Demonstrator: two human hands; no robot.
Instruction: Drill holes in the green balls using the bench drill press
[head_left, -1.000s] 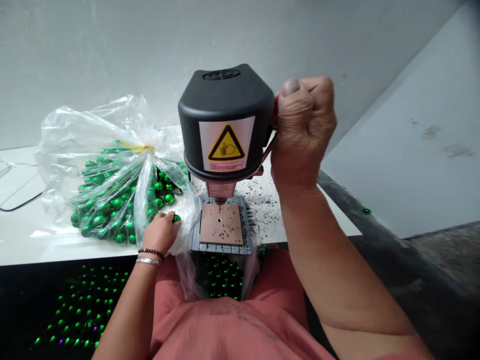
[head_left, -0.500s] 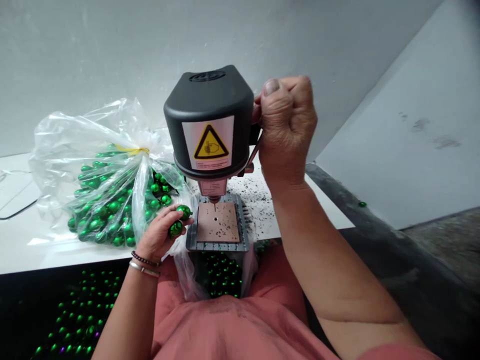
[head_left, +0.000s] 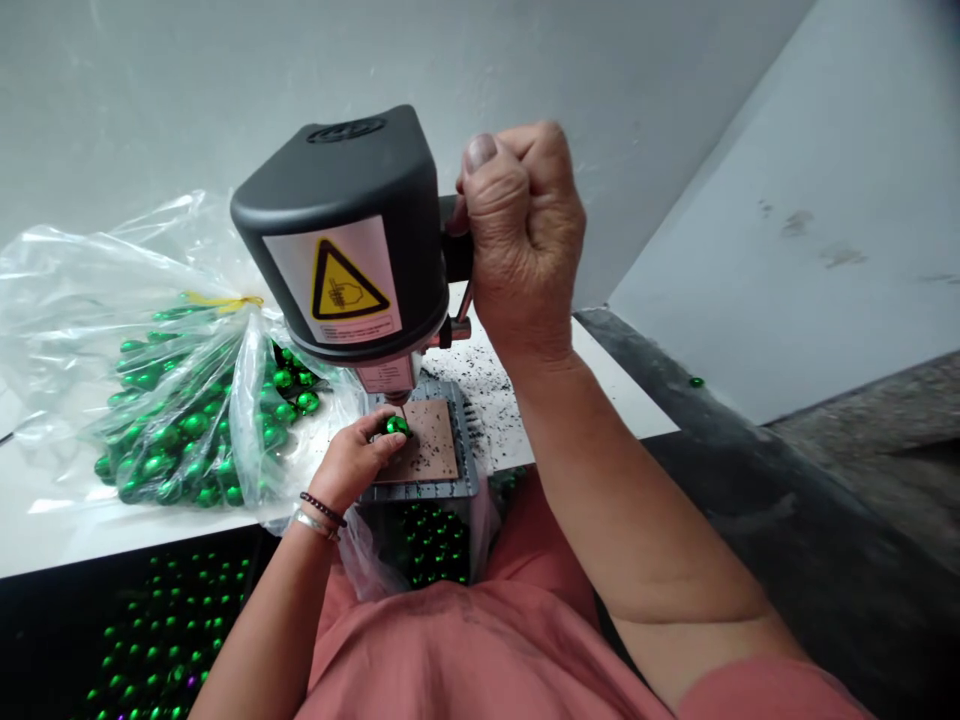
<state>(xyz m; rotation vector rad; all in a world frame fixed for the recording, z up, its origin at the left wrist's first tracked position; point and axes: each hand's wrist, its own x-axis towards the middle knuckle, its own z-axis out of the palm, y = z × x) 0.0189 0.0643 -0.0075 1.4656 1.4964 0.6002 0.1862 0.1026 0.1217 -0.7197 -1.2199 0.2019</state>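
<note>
A shiny green ball point(head_left: 397, 426) is pinched between the thumb and fingers of my left hand point(head_left: 351, 465). The ball rests over the brown board point(head_left: 431, 455) on the grey base point(head_left: 466, 460) of a small drill press point(head_left: 341, 195). Its thin drill bit point(head_left: 403, 411) comes down at the ball's top; whether it touches, I cannot tell. Whether a second ball sits in my left palm is hidden. My right hand point(head_left: 529, 235) is closed in a fist around the feed lever point(head_left: 464, 300) at the machine's right side.
A clear plastic bag point(head_left: 251, 410) with a yellow tie, full of green balls, lies on the white table point(head_left: 60, 535) to the left. More green balls point(head_left: 435, 545) show below the base and in a dark area at lower left. Dark shavings litter the table.
My left hand has moved right, bringing one green ball under the bit. Two balls showed in it before; now one does. The view has turned, while my right hand stays on the lever.
</note>
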